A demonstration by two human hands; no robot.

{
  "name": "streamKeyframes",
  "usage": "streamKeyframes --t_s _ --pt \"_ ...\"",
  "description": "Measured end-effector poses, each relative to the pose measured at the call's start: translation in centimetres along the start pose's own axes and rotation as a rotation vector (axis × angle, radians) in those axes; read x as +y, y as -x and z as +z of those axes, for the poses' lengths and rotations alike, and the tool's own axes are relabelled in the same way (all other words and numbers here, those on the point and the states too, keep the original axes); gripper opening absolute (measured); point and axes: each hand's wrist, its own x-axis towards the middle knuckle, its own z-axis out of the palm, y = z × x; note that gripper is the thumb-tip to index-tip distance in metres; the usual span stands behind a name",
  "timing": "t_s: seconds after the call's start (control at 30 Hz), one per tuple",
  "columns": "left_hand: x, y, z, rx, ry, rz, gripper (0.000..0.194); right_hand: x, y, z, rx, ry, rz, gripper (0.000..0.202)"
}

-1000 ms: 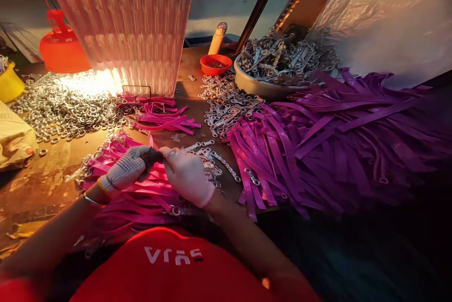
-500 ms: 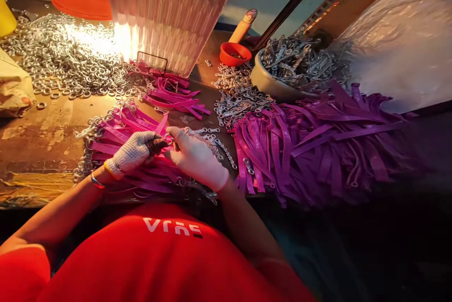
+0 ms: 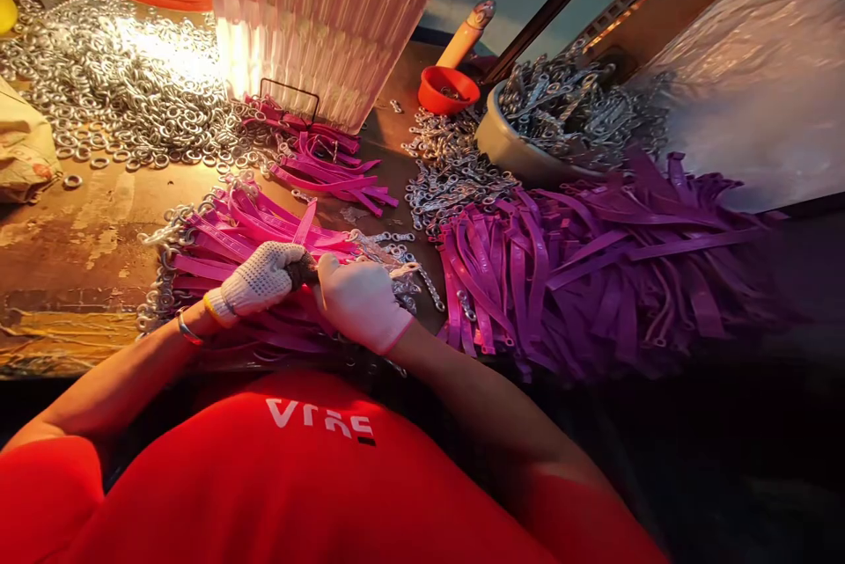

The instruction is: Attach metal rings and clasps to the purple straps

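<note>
My left hand (image 3: 264, 276), in a white dotted glove with dark fingertips, is closed, and a pink strap (image 3: 304, 225) rises from its fingers. Against those fingertips, my right hand (image 3: 360, 296) is curled into a fist in a plain white glove; what it grips is hidden. Under both hands spreads a pile of pink straps (image 3: 204, 269) with metal rings along its left side. Short metal chains (image 3: 429, 287) lie just right of my right hand.
Loose metal rings (image 3: 151, 120) are heaped at the back left beside a ribbed translucent panel (image 3: 317, 10). At the right are purple straps (image 3: 594, 282), a tub (image 3: 502, 137) of chain pieces and a small red bowl (image 3: 449, 91). An orange-handled tool (image 3: 462, 40) stands behind the bowl.
My right hand has closed from a pinch with the thumb raised into a fist. Both hands have shifted slightly right in view, and the camera view has tilted a little.
</note>
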Motion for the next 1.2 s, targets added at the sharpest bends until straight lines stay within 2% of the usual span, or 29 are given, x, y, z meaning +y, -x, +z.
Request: streamKeyframes --t_s 0.1,0.27,0.33,0.57,0.73,0.8,0.9,0.97,1.0,1.07,1.1,1.17,1.2 --pt "0.6 -0.4 -0.4 -0.019 0.032 -0.021 0.02 0.4 -0.2 0.0 0.021 -0.057 0.072 0.031" --pt "1.9 -0.1 0.1 0.016 0.174 -0.151 0.02 0.9 -0.7 0.9 0.273 -0.202 0.115 0.035" --pt "2.1 0.1 0.8 0.052 0.193 -0.178 0.027 0.9 -0.7 1.1 0.302 -0.213 0.108 0.037" --pt "1.8 1.1 3.0 0.251 0.02 -0.115 0.034 1.4 -0.3 -0.2 0.046 -0.129 0.073 0.03" --pt "0.9 0.7 3.0 0.211 -0.049 -0.118 0.027 1.9 -0.5 -0.9 -0.046 -0.018 -0.071 0.026" --pt "1.1 0.1 2.6 0.185 -0.097 -0.072 0.025 2.0 -0.6 -1.1 -0.059 0.006 -0.099 0.027" --pt "2.1 -0.9 0.6 0.025 -0.127 0.048 0.019 2.2 -0.7 -1.5 -0.068 0.025 -0.069 0.03" --pt "3.1 -1.3 -2.0 -0.121 -0.148 0.105 0.016 2.9 -0.5 -1.7 -0.046 0.023 -0.038 0.036" --pt "3.6 -1.4 -3.8 -0.155 -0.184 0.123 0.017 3.3 -0.3 -1.7 -0.014 0.019 -0.017 0.041" --pt "4.0 -1.3 -7.7 -0.08 -0.328 0.128 0.021 4.5 0.3 -1.4 0.076 -0.002 0.046 0.046" --pt "4.0 -1.1 -9.7 0.022 -0.431 0.116 0.024 5.1 0.6 -1.1 0.117 -0.021 0.089 0.046" --pt "3.4 -0.6 -13.1 0.131 -0.567 0.023 0.021 5.9 1.5 -0.4 0.155 -0.089 0.166 0.044" --pt "3.0 -0.3 -14.2 0.172 -0.58 -0.017 0.019 6.2 1.9 0.0 0.156 -0.142 0.188 0.043"
